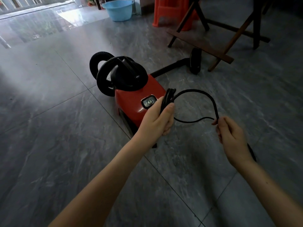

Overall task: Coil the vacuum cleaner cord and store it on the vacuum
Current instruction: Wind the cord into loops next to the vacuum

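One basin (pixel 120 13), cord (pixel 168 95) in left hand (pixel 157 118)

The black cord (pixel 196 91) is partly coiled. Several loops are bunched upright in the left hand (pixel 157 122), and one wide loop arcs across to the right hand (pixel 232 136), which pinches it; a slack strand sags between the two hands. The red vacuum cleaner (pixel 131 99), black-topped, sits on the grey tiled floor (pixel 57 128) just beyond the hands, with its ribbed black hose (pixel 101 76) looped at its left.
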Available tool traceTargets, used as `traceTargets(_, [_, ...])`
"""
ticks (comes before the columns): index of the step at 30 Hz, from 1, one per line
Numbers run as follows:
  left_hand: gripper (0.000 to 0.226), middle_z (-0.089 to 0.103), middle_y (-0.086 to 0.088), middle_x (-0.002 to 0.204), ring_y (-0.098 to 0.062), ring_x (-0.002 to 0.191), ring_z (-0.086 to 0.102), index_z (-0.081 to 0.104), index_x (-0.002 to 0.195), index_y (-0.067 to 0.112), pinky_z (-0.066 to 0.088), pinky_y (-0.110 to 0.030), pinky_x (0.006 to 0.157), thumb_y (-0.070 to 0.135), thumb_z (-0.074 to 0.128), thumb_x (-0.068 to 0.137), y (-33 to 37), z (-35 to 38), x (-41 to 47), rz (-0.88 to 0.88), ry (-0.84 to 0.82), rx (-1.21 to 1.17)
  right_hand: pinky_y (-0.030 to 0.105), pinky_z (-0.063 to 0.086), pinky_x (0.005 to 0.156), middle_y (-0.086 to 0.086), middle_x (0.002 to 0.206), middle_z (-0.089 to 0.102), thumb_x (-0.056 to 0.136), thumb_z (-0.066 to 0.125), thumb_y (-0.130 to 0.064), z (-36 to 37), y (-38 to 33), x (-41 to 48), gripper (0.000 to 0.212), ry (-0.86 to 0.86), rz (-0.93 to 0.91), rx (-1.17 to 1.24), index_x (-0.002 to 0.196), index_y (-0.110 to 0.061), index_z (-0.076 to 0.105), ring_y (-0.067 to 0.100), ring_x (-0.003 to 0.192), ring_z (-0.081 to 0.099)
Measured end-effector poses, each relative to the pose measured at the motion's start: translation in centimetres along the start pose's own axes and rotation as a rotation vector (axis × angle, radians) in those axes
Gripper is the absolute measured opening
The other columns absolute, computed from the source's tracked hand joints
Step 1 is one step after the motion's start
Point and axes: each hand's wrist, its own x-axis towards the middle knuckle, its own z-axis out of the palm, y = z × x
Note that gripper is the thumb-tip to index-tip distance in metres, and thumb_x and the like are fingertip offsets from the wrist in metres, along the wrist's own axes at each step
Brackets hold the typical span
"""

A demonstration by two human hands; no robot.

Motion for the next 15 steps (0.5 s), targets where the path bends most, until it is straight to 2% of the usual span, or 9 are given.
traceTargets(3, [0.02,0.043,0.007,0.051,-0.007,0.039,0.038,0.046,0.097,-0.002,0.037,-0.023,0.04,0.015,0.04,0.105,0.4,0.6,-0.2,-0.019,-0.054,0.007,0.035,0.038,0.057,-0.005,0.061,0.051,0.101,0.046,-0.026,0.5,-1.5,1.0,0.023,-0.085,-0.054,-0.193,0.088,-0.023,0.064,0.017,0.055,0.046])
traceTargets(5, [0.018,0.043,0.001,0.053,-0.008,0.04,0.038,0.046,0.09,0.004,0.037,-0.023,0.039,0.013,0.041,0.104,0.7,0.9,-0.1,-0.023,-0.09,0.011,0.04,0.047,0.062,0.0,0.072,0.062,0.099,0.049,-0.021,1.0,-2.5,1.2,0.017,-0.118,-0.112,-0.283,0.094,-0.02,0.065,0.017,0.064,0.057])
traceTargets(8, [0.018,0.042,-0.004,0.053,-0.01,0.039,0.039,0.045,0.086,0.01,0.037,-0.024,0.039,0.01,0.043,0.104,1.1,1.1,0.0,-0.008,-0.097,-0.007,0.045,0.05,0.066,0.004,0.08,0.066,0.098,0.051,-0.021,1.9,-3.4,0.9,0.012,-0.178,-0.164,-0.33,0.101,-0.021,0.062,0.019,0.072,0.061])
traceTargets(10, [0.017,0.044,-0.002,0.052,-0.01,0.04,0.04,0.047,0.087,0.012,0.039,-0.025,0.041,0.009,0.043,0.104,1.1,1.1,0.0,0.007,-0.084,-0.027,0.041,0.047,0.062,0.003,0.072,0.062,0.099,0.048,-0.024,2.4,-3.7,0.5,0.013,-0.225,-0.155,-0.349,0.107,-0.025,0.059,0.013,0.063,0.055])
traceTargets(12, [0.012,0.048,-0.004,0.053,-0.009,0.041,0.044,0.051,0.094,0.011,0.044,-0.029,0.045,0.01,0.044,0.103,1.2,0.9,0.0,0.025,-0.065,-0.032,0.029,0.044,0.058,-0.009,0.069,0.057,0.101,0.043,-0.03,2.6,-3.7,0.2,0.019,-0.261,-0.087,-0.362,0.115,-0.029,0.056,0.007,0.06,0.053])
traceTargets(14, [0.011,0.051,-0.01,0.057,-0.01,0.044,0.048,0.056,0.105,0.009,0.048,-0.031,0.05,0.011,0.045,0.103,1.2,0.8,0.0,0.025,-0.034,-0.023,0.017,0.043,0.064,-0.02,0.081,0.058,0.101,0.04,-0.033,2.5,-3.6,0.1,0.025,-0.276,-0.06,-0.399,0.121,-0.03,0.056,-0.002,0.07,0.057])
traceTargets(15, [0.014,0.052,-0.011,0.058,-0.009,0.045,0.049,0.057,0.111,0.009,0.047,-0.027,0.051,0.011,0.045,0.103,1.1,0.7,0.0,0.019,-0.016,-0.022,0.02,0.047,0.068,-0.019,0.087,0.062,0.101,0.04,-0.033,2.5,-3.6,0.0,0.026,-0.282,-0.068,-0.432,0.122,-0.03,0.057,0.001,0.076,0.06])
